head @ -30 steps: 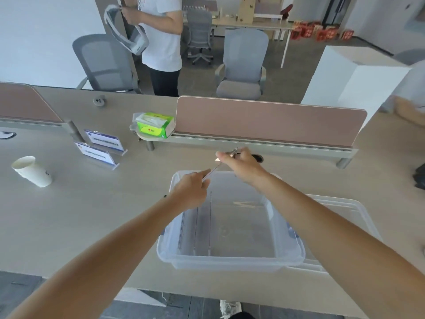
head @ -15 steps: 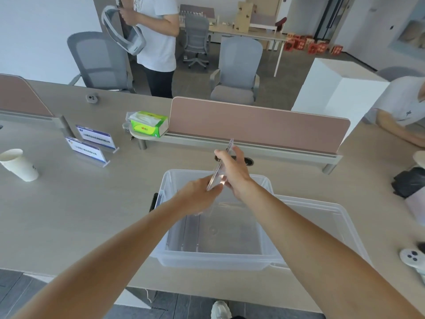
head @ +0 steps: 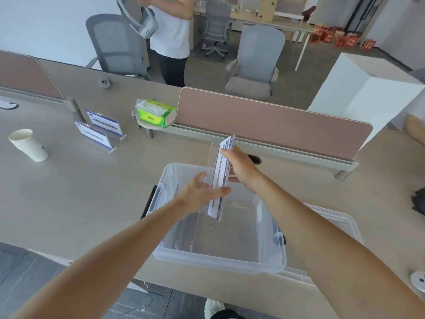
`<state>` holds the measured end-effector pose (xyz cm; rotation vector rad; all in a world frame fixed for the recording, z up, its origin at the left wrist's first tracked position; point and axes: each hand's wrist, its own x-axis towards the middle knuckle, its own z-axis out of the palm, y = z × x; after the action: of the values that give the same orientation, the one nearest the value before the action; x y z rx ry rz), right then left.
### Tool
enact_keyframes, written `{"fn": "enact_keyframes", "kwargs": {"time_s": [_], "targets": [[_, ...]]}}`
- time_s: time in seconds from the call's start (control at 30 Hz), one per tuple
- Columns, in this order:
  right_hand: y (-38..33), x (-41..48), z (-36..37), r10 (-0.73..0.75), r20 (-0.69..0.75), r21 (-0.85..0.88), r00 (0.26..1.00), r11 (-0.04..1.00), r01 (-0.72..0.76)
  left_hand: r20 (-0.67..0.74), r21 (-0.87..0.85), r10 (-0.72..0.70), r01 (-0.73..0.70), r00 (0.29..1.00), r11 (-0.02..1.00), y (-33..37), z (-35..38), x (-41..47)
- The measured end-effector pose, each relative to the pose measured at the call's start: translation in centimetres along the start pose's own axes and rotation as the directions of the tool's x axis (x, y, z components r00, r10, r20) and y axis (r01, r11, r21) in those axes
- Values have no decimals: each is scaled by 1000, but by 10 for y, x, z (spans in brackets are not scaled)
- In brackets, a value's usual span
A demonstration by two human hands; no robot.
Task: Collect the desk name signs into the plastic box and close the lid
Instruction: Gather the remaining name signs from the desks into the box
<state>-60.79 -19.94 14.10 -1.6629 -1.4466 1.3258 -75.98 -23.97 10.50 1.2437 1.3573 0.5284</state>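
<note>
A clear plastic box stands open at the desk's near edge, with clear acrylic signs upright along its left side. Over the box both hands hold one desk name sign, tilted steeply on end. My right hand grips its upper part. My left hand holds its lower part, thumb across the face. Two more name signs stand on the desk at the far left. The box's lid lies under and to the right of the box.
A white paper cup stands far left. A green tissue pack sits on a small shelf by the pink divider. A person stands behind the desk among grey chairs. A white controller lies at the right edge.
The sign has turned from nearly flat to steeply on end and come lower over the box. Both hands moved with it, and the head camera shifted.
</note>
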Motion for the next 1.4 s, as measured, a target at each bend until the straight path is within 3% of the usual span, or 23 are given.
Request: {"fn": "enact_keyframes", "kwargs": {"time_s": [0.07, 0.13, 0.2, 0.4, 0.57, 0.67, 1.0, 1.4], "targets": [[2, 0, 3, -49, -21, -325, 999, 945, 40, -91, 73, -54, 61, 994, 995, -6, 10, 1], [8, 4, 10, -73, -27, -544, 997, 838, 46, -161, 118, -119, 139, 980, 983, -10, 21, 1], [17, 8, 15, -14, -16, -598, 1000, 802, 1, -171, 129, -169, 192, 971, 973, -14, 30, 1], [50, 16, 23, 126, -1, -699, 992, 709, -91, 9, 229, -178, 171, 984, 958, -49, 50, 8], [86, 22, 42, 216, 61, -703, 975, 702, -112, -8, 519, -131, 116, 991, 847, -81, 80, 23], [103, 29, 55, 269, 81, -667, 960, 730, -149, -48, 585, -190, 182, 981, 790, -92, 95, 31], [123, 47, 75, 308, 100, -694, 946, 703, -156, -64, 617, -329, 297, 942, 729, -105, 95, 48], [114, 55, 79, 354, 148, -645, 923, 742, -181, -167, 586, -314, 350, 935, 731, -110, 91, 50]]}}
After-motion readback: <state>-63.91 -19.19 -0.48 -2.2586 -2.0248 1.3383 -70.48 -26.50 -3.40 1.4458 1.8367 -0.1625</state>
